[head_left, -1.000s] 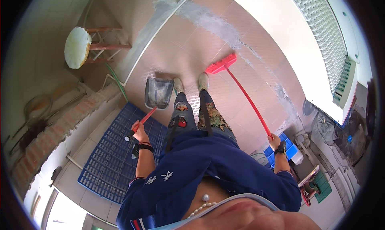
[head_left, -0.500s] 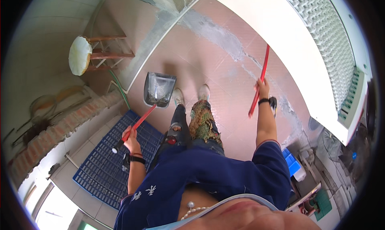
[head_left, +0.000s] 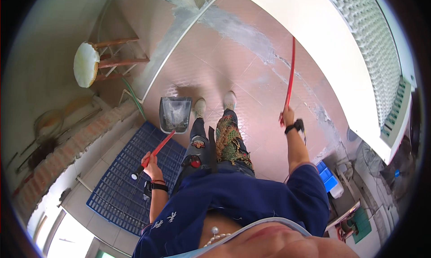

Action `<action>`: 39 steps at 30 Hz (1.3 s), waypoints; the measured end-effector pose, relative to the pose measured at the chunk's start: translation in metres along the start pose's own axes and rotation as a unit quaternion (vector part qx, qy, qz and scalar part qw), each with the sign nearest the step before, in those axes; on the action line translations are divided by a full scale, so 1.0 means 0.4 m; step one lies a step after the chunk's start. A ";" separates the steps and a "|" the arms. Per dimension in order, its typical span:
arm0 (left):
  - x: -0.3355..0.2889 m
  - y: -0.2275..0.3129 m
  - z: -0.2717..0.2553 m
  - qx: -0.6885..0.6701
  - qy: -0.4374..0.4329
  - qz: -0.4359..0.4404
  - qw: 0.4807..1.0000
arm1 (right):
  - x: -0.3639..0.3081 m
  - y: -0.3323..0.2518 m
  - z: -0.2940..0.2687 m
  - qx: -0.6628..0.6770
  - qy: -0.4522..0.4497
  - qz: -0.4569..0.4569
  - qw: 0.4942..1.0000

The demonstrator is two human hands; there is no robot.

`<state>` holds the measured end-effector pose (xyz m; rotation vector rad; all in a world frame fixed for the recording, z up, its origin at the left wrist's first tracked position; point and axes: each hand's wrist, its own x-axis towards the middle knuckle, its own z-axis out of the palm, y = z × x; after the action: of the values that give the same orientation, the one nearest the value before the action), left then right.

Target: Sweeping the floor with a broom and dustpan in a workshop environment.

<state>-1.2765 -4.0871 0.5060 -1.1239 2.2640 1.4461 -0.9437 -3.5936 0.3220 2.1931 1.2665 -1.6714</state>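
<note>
My left hand [head_left: 152,167] is closed around the red handle of a dustpan [head_left: 175,110], near the handle's black end. The dustpan is dark, with a grey, dusty-looking inside, and sits by the floor left of my feet. On the right, the fingers of my right hand [head_left: 288,117] wrap round a long red pole [head_left: 292,71]. This pole runs away from me, and its far end passes out of sight behind a large white panel [head_left: 310,28]. Whatever is fixed to that end is hidden.
A round-topped wooden stool [head_left: 87,64] stands at the far left. Nearer lie a blue plastic grate [head_left: 121,190] and a low brick ledge [head_left: 67,145]. Pinkish floor tiles [head_left: 197,64] carry grey cement patches. Blue boxes [head_left: 327,179] and a plastic bag [head_left: 368,163] are at right.
The dustpan and my left hand have come closer to me. My right hand has also come nearer and slightly left, and the red pole has swung to a straighter line away from me.
</note>
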 end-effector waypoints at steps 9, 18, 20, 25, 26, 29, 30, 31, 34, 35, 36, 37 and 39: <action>0.187 -0.026 0.000 0.082 -0.146 0.023 0.986 | -1.030 0.510 -0.017 -0.106 0.038 0.133 0.985; 0.320 -0.035 0.084 0.118 -0.268 0.126 0.948 | -1.262 0.742 0.130 -0.183 0.156 0.154 0.958; 0.293 -0.015 0.121 0.106 -0.285 0.117 0.945 | -1.240 0.791 0.137 -0.210 0.184 0.133 0.951; 0.191 0.052 0.214 0.111 -0.296 0.112 0.942 | -1.212 0.605 0.049 0.019 0.175 0.137 0.975; 0.163 0.072 0.234 0.096 -0.281 0.116 0.948 | -1.193 0.508 0.020 0.044 0.172 0.130 0.975; 0.077 0.100 0.259 0.069 -0.254 0.123 0.957 | -0.951 0.358 -0.129 0.052 0.086 0.144 0.984; 0.045 0.101 0.274 0.062 -0.256 0.121 0.957 | -0.827 0.342 -0.159 0.068 0.127 0.094 0.985; 0.013 0.108 0.293 0.063 -0.257 0.126 0.956 | -0.689 0.332 -0.195 0.066 0.143 0.054 0.986; -0.093 0.140 0.333 0.082 -0.241 0.141 0.957 | -0.315 0.180 -0.278 0.081 0.148 -0.034 0.985; -0.124 0.145 0.347 0.069 -0.241 0.125 0.960 | -0.210 0.143 -0.311 0.105 0.139 -0.043 0.984; -0.151 0.149 0.358 0.058 -0.239 0.111 0.963 | -0.125 0.087 -0.337 0.108 0.139 -0.054 0.983; -0.177 0.152 0.366 0.061 -0.239 0.113 0.962 | -0.050 0.036 -0.354 0.139 0.138 -0.021 0.980; -0.225 0.150 0.360 0.050 -0.231 0.118 0.964 | 0.024 -0.053 -0.364 0.129 0.145 -0.004 0.981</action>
<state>-1.2869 -3.9084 0.5263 -0.4326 2.1466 1.4673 -0.8480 -3.4968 0.3788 2.6692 1.1726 -1.6473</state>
